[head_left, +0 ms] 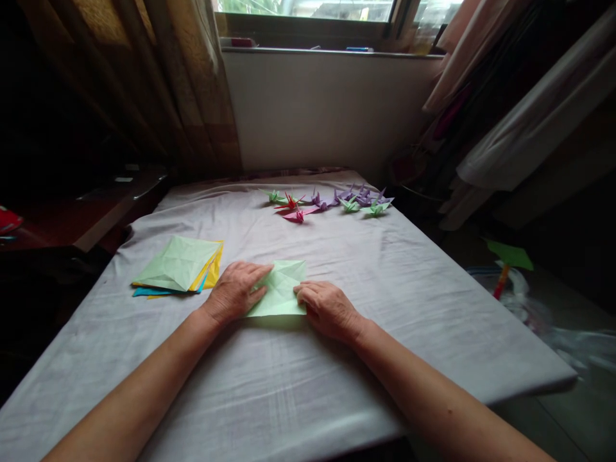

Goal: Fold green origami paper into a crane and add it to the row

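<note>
Far left: dark furniture (pixel 110 208), two small pale patches on top that could be labels, too small to read. Next, on the cloth-covered worktop (pixel 423 308): paper stack (pixel 176 263), creased pale green sheet on top, yellow and blue edges poking out below.

My left hand (pixel 238 289) is open, fingers laid out over the left side of the green sheet (pixel 280 289). That sheet sits flat near the middle of the worktop, just right of the stack: pale mint, thin, fold lines crossing and fanning over it, straight front edge toward me. Behind it, well apart, folded paper birds (pixel 320 203) in green, red, pink and purple, the purple ones bunched toward the right.

My right hand (pixel 330 308) has fingers curled onto the sheet's right edge; thumb hidden, can't tell if it's pinching. Blue-and-white pen (pixel 359 49) on the windowsill (pixel 298 49), any print unreadable from here.
</note>
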Demonstrator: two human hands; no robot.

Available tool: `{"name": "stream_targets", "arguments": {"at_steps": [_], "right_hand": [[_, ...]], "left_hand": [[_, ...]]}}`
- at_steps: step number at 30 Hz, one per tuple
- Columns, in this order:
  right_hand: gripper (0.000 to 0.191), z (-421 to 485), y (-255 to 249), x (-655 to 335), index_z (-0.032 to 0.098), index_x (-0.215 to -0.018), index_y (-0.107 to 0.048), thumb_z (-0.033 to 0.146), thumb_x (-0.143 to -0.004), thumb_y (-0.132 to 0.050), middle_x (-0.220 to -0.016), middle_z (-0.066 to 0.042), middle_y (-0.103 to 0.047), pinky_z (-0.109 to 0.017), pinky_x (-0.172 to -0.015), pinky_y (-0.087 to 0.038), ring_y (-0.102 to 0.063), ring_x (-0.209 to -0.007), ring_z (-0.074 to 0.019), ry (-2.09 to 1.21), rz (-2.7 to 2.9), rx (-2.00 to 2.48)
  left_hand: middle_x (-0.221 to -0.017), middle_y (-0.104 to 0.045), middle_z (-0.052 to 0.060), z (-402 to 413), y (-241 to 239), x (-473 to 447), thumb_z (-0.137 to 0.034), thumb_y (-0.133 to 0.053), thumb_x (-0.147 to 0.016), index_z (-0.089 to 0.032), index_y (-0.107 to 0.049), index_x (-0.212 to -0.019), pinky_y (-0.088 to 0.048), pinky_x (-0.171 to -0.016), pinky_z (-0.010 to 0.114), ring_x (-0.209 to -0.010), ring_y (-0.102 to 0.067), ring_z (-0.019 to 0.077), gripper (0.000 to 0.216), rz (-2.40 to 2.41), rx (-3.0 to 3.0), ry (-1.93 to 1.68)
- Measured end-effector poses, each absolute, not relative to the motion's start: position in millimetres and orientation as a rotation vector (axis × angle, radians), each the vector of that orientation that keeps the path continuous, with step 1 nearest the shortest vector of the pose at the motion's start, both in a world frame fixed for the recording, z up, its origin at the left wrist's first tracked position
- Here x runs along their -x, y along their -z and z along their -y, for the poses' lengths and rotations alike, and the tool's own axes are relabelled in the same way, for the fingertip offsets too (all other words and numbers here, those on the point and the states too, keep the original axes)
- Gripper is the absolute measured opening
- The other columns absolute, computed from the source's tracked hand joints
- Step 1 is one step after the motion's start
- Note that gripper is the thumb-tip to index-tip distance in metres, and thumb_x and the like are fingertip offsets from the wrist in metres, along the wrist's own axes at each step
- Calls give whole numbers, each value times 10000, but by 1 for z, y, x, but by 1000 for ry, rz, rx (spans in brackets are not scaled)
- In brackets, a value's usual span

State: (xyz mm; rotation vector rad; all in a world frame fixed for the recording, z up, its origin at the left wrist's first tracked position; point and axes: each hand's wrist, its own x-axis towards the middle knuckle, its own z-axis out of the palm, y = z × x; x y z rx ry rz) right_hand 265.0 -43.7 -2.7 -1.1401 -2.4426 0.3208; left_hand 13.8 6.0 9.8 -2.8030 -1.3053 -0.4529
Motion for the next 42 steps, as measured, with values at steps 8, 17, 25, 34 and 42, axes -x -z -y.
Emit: {"name": "stream_targets", "arguments": {"at_steps": [8,17,25,34,42], "right_hand": [[341,56,-6,-260,192,-1180,-611,196,-840,-586,-1234,-117,-658,-397,-1001,-459,-589,-1160,-261,-239,2524,1162],[208,48,-2,-273,279,-981,-730,215,-949,-534,-1258,-65,-675,-382,-924,-488,-613,-1132,-244,43,2480,1241],[221,42,-3,-280,247,-1035,-729,197,-891,-569,-1227,-72,-682,-404,-925,-490,-602,-1108,-266,-40,2451,1415],[180,56,-10,-270,256,-996,-724,219,-915,-568,-1201,-75,-674,-381,-911,-410,-553,-1099,-263,116,2386,1346],[129,55,-9,-266,243,-841,-730,208,-910,-627,-831,-8,-682,-277,-686,-381,-558,-761,-164,20,2408,1457]], "left_hand": [[-1550,-412,69,-10,-7,10,-151,-483,-896,-291,-645,-1261,-302,-1132,580,-1446,-329,344,423,1319,2611,436],[-1322,-654,55,7,-8,15,-336,-445,-948,-249,-648,-1247,-246,-1125,643,-1322,-504,358,372,1336,2700,320],[-1373,-611,110,43,-8,-13,-532,-503,-941,-179,-594,-1315,-303,-1155,528,-1319,-514,311,522,1098,2962,415],[-1396,-596,71,44,-4,-15,-408,-591,-907,-241,-591,-1316,-361,-1118,498,-1309,-527,287,442,1137,3072,389],[-1343,-637,76,46,-6,-13,-322,-575,-896,-207,-610,-1280,-423,-1060,529,-1251,-575,308,402,1052,3045,480]]}}
